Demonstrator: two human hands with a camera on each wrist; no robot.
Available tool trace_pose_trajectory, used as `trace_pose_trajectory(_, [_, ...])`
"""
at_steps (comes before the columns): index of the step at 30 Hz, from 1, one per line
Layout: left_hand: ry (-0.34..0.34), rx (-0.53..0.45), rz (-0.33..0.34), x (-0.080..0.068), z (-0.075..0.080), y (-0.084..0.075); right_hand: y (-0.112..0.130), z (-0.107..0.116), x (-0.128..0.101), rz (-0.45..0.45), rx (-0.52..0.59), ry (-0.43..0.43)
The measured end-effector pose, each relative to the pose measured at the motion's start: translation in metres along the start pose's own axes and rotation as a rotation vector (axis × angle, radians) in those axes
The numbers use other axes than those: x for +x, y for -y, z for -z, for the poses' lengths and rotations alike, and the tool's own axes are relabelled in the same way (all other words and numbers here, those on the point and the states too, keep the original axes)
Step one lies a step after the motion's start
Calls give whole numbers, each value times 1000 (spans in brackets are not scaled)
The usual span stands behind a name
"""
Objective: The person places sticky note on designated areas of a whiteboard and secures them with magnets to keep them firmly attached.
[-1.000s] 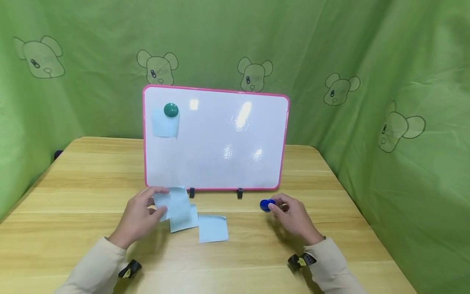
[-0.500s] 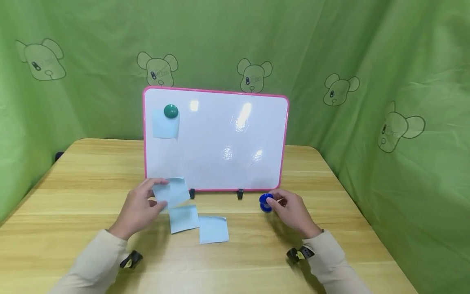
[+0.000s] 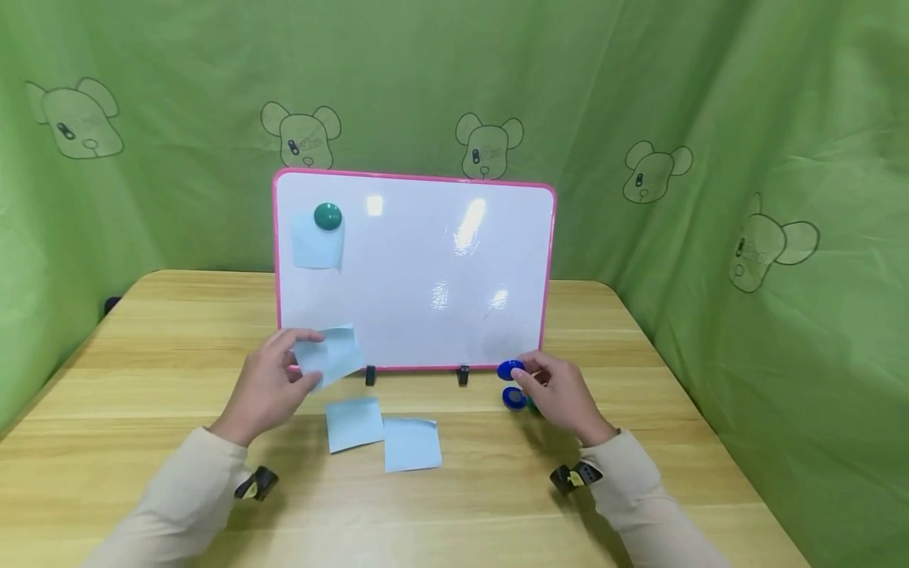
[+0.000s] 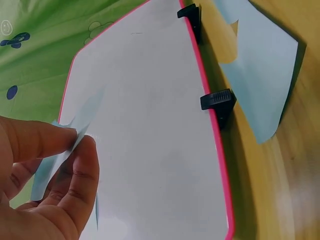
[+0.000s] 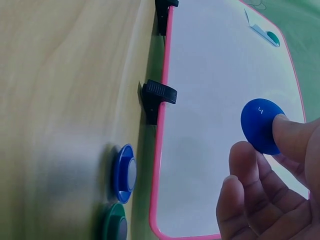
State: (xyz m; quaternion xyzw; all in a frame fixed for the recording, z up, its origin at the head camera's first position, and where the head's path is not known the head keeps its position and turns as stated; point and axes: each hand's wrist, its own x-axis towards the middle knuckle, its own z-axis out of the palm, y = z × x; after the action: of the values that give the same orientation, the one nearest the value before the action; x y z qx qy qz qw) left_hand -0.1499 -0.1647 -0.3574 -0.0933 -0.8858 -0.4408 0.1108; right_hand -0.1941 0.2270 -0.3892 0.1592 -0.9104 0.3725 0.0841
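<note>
Apart, hands [image 3: 266, 386] [image 3: 568, 394] raised, pinching paper [image 3: 337, 355], probably magnet [image 5: 257, 125].

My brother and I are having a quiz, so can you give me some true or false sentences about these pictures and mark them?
1. The left hand holds a light blue note. True.
2. The right hand holds a red magnet. False: that hand holds a blue magnet.
3. A green magnet is on the whiteboard. True.
4. Five notes lie on the table. False: two notes lie on the table.
5. The whiteboard's frame is pink. True.
</note>
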Motion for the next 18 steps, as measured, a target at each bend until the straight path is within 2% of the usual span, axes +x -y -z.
trace_pose_trajectory(5, [10, 0, 14, 5, 0, -1, 2, 1, 5, -12, 5, 7])
trace_pose_trajectory(18, [9, 29, -30, 19, -1, -8, 7, 3, 15, 23, 30, -7])
